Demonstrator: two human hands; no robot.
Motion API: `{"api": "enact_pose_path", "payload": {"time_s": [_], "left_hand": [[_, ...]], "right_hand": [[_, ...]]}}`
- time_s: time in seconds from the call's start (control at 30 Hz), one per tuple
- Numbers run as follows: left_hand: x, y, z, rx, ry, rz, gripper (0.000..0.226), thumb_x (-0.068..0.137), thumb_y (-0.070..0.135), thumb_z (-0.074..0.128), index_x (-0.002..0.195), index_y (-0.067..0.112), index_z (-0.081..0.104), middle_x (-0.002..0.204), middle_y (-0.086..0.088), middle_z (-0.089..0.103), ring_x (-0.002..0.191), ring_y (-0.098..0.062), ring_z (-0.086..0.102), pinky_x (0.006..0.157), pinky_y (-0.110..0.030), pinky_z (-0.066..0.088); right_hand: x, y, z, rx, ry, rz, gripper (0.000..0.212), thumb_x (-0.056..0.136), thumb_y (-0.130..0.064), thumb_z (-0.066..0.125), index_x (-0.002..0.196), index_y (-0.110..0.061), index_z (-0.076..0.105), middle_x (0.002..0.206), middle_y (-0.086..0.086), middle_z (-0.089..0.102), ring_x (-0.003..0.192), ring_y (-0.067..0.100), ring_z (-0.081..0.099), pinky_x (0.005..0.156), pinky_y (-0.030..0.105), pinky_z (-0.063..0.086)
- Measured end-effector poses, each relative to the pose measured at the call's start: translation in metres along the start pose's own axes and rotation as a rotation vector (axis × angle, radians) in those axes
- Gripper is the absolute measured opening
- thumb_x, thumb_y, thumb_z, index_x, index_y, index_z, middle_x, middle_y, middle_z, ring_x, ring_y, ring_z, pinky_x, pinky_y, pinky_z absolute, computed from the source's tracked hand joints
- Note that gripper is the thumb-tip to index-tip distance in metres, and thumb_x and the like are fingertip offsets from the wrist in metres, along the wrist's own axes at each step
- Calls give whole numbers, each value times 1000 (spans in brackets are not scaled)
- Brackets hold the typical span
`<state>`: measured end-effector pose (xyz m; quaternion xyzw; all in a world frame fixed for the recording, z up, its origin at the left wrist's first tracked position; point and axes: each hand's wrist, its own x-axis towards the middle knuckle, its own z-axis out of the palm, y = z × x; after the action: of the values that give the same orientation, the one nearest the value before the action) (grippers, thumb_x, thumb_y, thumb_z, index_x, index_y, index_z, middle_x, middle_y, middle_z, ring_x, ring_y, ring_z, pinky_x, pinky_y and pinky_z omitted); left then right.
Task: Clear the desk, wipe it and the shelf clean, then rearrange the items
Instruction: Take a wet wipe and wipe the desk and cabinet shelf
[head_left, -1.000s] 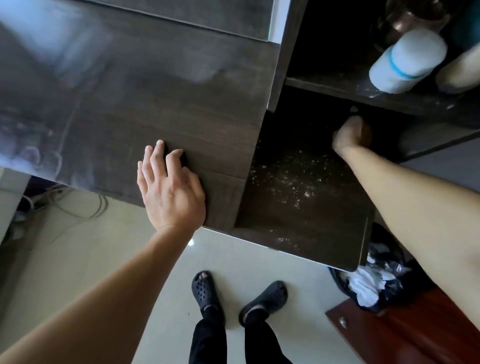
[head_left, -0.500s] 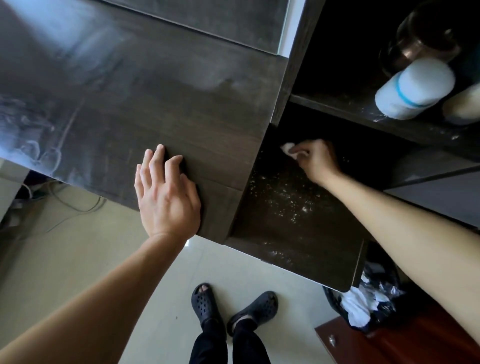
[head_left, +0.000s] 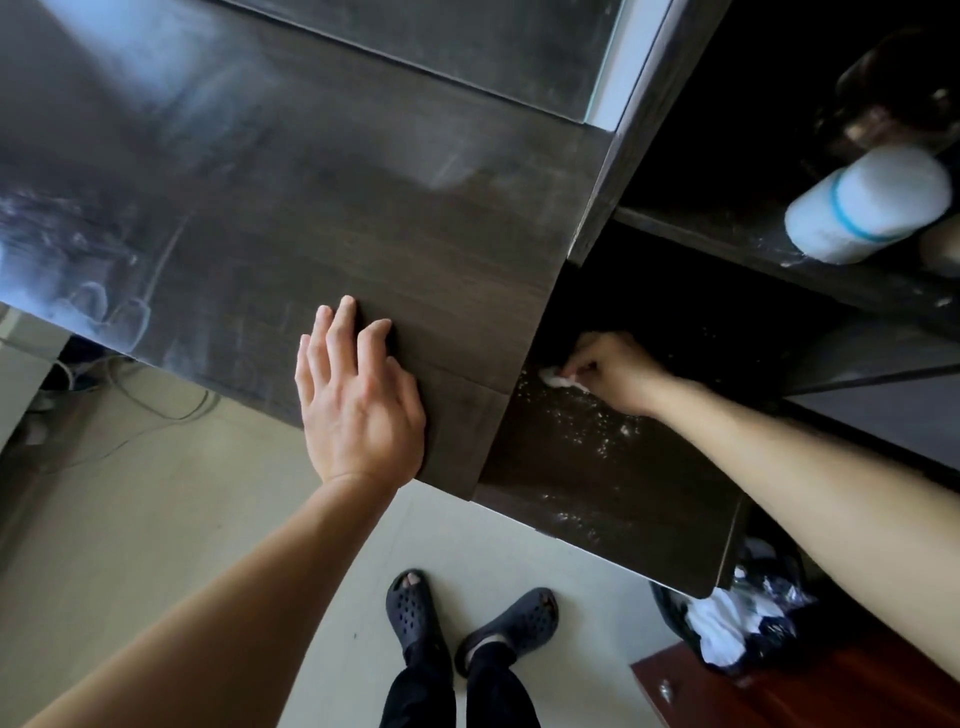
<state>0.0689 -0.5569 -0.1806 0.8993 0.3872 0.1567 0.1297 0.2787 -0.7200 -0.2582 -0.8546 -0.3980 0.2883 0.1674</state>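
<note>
The dark wooden desk top (head_left: 322, 208) fills the upper left, streaked with dust smears. My left hand (head_left: 358, 400) lies flat on its front edge, fingers straight. Right of the desk is a lower dark shelf board (head_left: 613, 488) speckled with white crumbs and dust. My right hand (head_left: 615, 371) reaches into that shelf and pinches a small white wad of tissue (head_left: 558, 376) against the board near its left wall.
On the upper shelf (head_left: 737, 244) lie a white roll with a blue band (head_left: 867, 202) and a dark glass jar (head_left: 893, 98). A black bin with white waste (head_left: 737, 618) stands below right beside a red-brown cabinet (head_left: 810, 691). Cables (head_left: 130, 410) lie on the floor at left.
My right hand has swept from the back right of the lower shelf leftward and forward to its left wall, with the tissue now showing. The left hand stays flat on the desk.
</note>
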Motion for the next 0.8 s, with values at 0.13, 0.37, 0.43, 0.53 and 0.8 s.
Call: {"api": "enact_pose_path", "payload": {"time_s": [0.13,0.37,0.43,0.53,0.8], "left_hand": [[0,0,-1,8,-11,0,37,90,20,36,119,6,54,144,-16,40,138,-35,28,115,-48,18],[1,0,0,3,-10,9,37,89,21,35,119,6,53,145,-15,40,138,-34,28,114,-49,20],[1,1,0,-3,-9,4,37,89,20,36,119,6,53,145,-15,40,138,-35,28,114,-50,20],[0,2,-1,-9,-7,2,36,90,19,36,118,6,53,144,-16,40,138,-35,29,114,-50,20],[-1,-1,1,-1,6,17,34,90,16,40,118,6,54,144,-16,41,138,-35,30,114,-49,20]], "right_hand": [[22,13,-16,170,378,288,19,92,-11,56,104,-12,71,103,5,67,98,20,62,78,22,41],[19,-26,25,61,299,348,27,88,0,48,110,-3,64,120,19,56,116,36,52,94,35,45],[-10,-35,41,74,187,217,34,84,1,52,115,-5,64,122,17,54,112,34,53,96,35,44],[-19,-41,41,118,284,229,33,86,-3,50,116,-10,64,116,16,55,104,31,54,88,34,44],[17,-59,16,100,230,451,31,96,-5,43,125,2,49,135,22,44,126,35,42,103,37,34]]}}
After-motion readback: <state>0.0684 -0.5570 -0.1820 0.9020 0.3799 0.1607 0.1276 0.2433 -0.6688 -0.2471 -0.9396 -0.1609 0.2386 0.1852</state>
